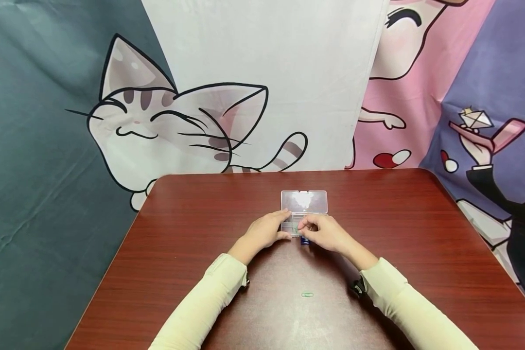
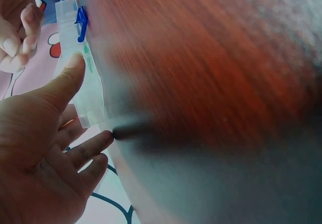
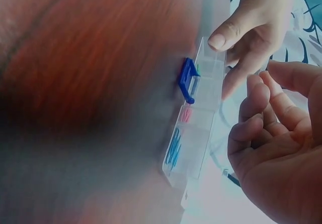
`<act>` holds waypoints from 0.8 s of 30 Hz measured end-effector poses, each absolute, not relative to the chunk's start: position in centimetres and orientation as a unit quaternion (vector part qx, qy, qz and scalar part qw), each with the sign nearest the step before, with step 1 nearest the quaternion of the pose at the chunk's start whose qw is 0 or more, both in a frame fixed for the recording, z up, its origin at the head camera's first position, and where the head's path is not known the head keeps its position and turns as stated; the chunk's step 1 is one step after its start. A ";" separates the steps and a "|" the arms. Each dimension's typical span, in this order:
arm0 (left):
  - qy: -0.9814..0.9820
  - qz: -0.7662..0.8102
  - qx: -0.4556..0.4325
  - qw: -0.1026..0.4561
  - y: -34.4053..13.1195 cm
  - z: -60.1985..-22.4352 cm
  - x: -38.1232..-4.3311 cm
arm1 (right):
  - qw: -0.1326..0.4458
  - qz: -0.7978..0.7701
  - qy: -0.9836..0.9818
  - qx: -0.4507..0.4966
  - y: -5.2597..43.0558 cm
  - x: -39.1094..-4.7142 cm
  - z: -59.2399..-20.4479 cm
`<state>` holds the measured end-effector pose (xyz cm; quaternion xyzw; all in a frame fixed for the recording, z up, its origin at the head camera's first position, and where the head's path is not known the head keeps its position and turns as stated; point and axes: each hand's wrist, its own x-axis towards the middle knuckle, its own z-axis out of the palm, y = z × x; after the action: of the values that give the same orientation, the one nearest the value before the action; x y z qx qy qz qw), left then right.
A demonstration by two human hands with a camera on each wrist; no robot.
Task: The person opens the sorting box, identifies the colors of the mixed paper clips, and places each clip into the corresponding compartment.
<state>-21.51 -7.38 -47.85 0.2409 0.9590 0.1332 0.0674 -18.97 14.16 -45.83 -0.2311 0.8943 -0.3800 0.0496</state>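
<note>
A clear plastic compartment box (image 1: 287,227) stands on the table with its lid (image 1: 304,201) raised at the back. My left hand (image 1: 266,228) holds the box's left end, thumb at the front and fingers behind. Over the right half hovers my right hand (image 1: 325,232), its thumb and index tips close together; whether anything is between them I cannot tell. Green paper clips (image 2: 87,57) lie in a compartment by the left thumb. Pink pieces (image 3: 186,114) and blue clip-like pieces (image 3: 173,149) fill other compartments. A blue latch-like piece (image 3: 187,80) sits at the box's front.
One green paper clip (image 1: 307,295) lies on the table (image 1: 192,209) between the forearms, nearer the front. Behind the table's far edge hangs a cloth (image 1: 253,43) printed with cartoon figures.
</note>
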 end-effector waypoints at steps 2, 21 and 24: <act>0.959 0.136 0.239 0.069 -7.4 -47.8 -21.5 | 0.056 -0.385 0.891 -0.233 14.2 -18.6 -45.9; 0.959 0.130 0.242 0.066 -7.4 -47.6 -21.4 | 0.133 -0.396 0.859 -0.296 16.2 -15.1 -47.3; 0.958 0.132 0.245 0.062 -7.3 -47.6 -21.3 | 0.134 -0.390 0.858 -0.306 16.4 -14.4 -47.4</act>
<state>-21.29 -7.34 -47.57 0.2454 0.9584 0.1316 0.0621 -14.45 16.37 -47.40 -0.3058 0.8582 -0.3897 0.1343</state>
